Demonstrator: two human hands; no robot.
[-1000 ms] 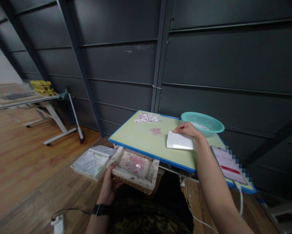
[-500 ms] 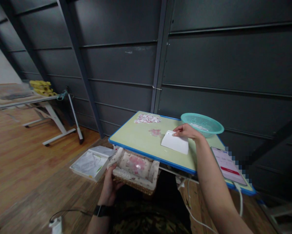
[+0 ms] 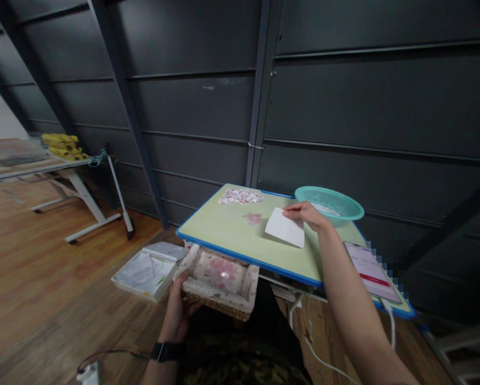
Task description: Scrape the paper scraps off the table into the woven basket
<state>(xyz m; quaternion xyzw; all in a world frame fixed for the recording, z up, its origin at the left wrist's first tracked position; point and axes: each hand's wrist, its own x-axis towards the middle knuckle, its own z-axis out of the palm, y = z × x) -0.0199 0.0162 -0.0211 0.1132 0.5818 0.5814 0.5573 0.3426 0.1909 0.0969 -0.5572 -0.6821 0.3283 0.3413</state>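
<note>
Head view: with the left hand (image 3: 178, 302), grasping the left side of the lined basket (image 3: 219, 294) just below the table's (image 3: 219, 227) front edge, probably supporting its weight and facing its opening upward to contain the pinkish contents (image 3: 222, 270). With the right hand (image 3: 307, 213), pinching the white card (image 3: 286, 230) by its far edge over the table's right half, likely leaving the near edge unobstructed beside the small pink pile (image 3: 252, 218). Extending the right forearm across the table's right side, pointing the fingers leftward. Angling the left forearm up toward the table's front edge, hooking the thumb over the rim, curling the fingers beneath.
</note>
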